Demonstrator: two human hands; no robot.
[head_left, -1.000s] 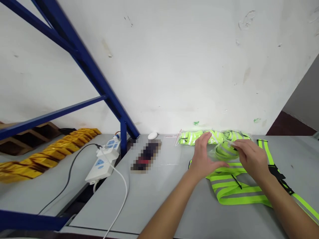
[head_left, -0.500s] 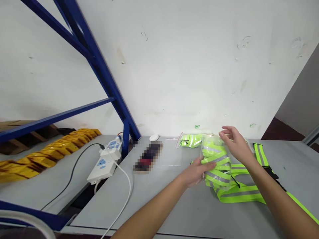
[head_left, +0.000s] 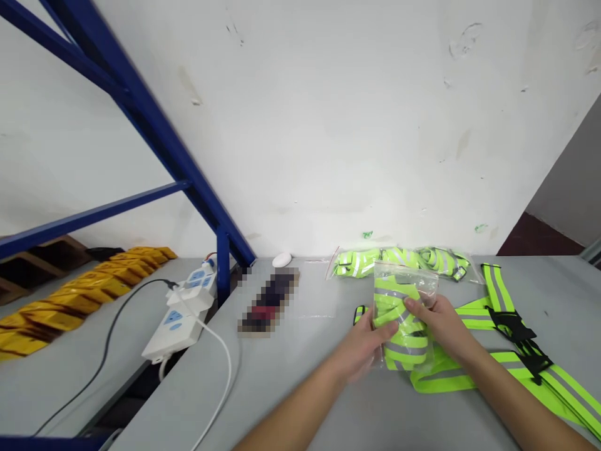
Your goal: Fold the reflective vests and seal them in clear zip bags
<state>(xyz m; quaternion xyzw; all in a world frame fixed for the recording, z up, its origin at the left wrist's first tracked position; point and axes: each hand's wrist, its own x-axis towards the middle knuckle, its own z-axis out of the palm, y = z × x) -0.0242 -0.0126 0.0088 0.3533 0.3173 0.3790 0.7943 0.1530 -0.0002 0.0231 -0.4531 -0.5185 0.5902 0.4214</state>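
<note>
A clear plastic bag holds a folded neon-yellow reflective strap with silver stripes. My left hand grips its left side, thumb across the front. On the right edge, my right hand closes with the thumb pressed on the bag's face. Below and to the right lies a loose reflective vest harness of the same yellow straps with black buckles, partly hidden by the bag and my right forearm. Behind the bag, other bagged reflective straps lie along the wall.
A power strip with a white cable and a black cable sits left, beside the blue metal frame. A blurred-out flat object and a white round object lie on the grey table. Yellow packages line the left surface.
My right hand has come down from above the bag's top and now grips its right side. The bag has turned more upright and faces me. The view has shifted slightly.
</note>
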